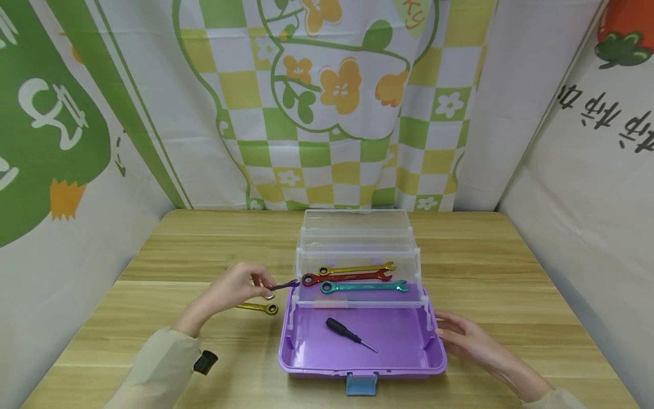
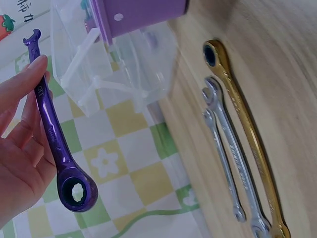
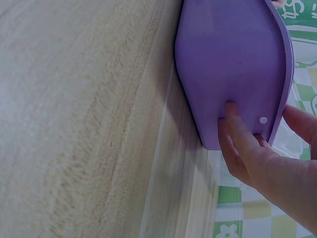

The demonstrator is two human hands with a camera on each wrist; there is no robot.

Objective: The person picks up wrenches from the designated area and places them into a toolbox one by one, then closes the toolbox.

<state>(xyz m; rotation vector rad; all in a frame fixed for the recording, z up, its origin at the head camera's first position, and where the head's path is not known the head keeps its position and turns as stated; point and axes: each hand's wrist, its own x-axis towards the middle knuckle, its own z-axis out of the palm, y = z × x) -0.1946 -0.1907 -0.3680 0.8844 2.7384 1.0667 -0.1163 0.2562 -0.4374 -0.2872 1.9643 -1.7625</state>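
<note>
My left hand (image 1: 241,288) pinches a purple ratcheting combination wrench (image 2: 52,124) between thumb and fingers, beside the left side of the toolbox. The wrench's open end points toward the clear tray; its ring end hangs free in the left wrist view. The toolbox (image 1: 439,363) has a purple base and clear tiers raised at the back. Against its right outer wall rest the fairly straight fingers of my right hand (image 3: 267,163), with the thumb at the rim. In the clear tray lie a gold wrench (image 1: 357,268), a red wrench (image 1: 347,277) and a green wrench (image 1: 365,287).
A black-handled screwdriver (image 1: 343,329) lies in the purple base. Left of the box, on the wooden table (image 1: 490,261), are another gold wrench (image 2: 247,129) and two silver wrenches, one larger (image 2: 235,148), one smaller (image 2: 224,163). A blue latch (image 1: 361,384) hangs at the front.
</note>
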